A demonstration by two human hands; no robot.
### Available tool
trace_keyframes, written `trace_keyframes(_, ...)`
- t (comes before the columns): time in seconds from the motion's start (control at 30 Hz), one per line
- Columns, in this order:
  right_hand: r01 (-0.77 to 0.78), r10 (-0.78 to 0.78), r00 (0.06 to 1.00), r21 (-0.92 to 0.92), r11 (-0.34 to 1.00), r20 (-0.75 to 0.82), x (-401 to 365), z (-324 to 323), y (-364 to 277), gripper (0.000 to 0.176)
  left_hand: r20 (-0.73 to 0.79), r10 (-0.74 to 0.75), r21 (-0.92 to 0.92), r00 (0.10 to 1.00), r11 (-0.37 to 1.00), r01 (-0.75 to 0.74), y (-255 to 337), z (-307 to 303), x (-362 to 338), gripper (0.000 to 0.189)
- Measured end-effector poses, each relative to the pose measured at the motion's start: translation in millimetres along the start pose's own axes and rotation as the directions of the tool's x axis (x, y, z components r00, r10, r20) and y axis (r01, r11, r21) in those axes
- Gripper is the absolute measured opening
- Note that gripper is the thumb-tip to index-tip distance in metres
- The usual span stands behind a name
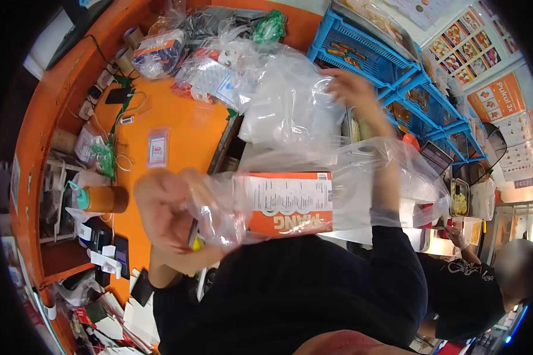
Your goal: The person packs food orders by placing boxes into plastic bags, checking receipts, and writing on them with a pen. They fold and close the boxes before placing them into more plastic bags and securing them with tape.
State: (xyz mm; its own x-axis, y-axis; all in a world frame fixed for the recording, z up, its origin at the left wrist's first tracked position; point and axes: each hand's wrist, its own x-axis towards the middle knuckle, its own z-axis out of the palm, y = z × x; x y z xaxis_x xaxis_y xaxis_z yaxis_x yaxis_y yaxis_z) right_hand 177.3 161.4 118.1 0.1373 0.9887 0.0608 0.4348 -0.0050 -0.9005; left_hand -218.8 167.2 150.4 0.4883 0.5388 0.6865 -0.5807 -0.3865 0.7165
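My left hand is closed around the gathered end of a clear plastic bag, close in front of me. An orange box sits against my chest within this plastic, and a white printed slip covers much of its top. Large letters on the box appear upside down. My right hand reaches forward, slightly blurred, its fingers apart at the edge of a pile of clear plastic bags. Loose clear film spreads around and past my right forearm.
Blue crates holding food stand at the front right. On the left, an orange counter bears a small card, cables and an amber bottle. Wrapped packs lie at the back. Another person works at the right.
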Motion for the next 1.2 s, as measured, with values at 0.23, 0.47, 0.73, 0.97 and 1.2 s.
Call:
trace_keyframes(0.23, 0.095, -0.327, 0.885, -0.557, 0.825, -0.332, 64, 143, 78, 0.025, -0.349, 0.106, 0.770, 0.931, 0.599, 0.220, -9, -44, 44, 0.076)
trace_keyframes(0.47, 0.035, -0.039, 0.999, 0.265, 0.964, 0.012, 79, 127, 51, 0.027, -0.278, -0.579, 0.240, 0.766, 0.730, 0.640, -289, -108, -3, 0.067)
trace_keyframes(0.73, -0.145, -0.467, 0.743, -0.796, 0.588, -0.481, 114, 40, 131, 0.018, -0.489, -0.166, 0.691, 0.857, 0.526, 0.496, -272, -232, 15, 0.051)
trace_keyframes(0.97, 0.280, -0.615, 0.539, -0.566, 0.775, -0.575, 95, 101, 55, 0.016, -0.193, 0.199, 0.979, 0.961, 0.110, 0.174, -221, -127, 52, 0.083)
trace_keyframes(1.2, 0.077, -0.257, 0.835, -0.358, 0.930, -0.487, 82, 105, 109, 0.022, 0.057, -0.406, 0.872, 0.912, 0.465, 0.152, -279, -135, 37, 0.075)
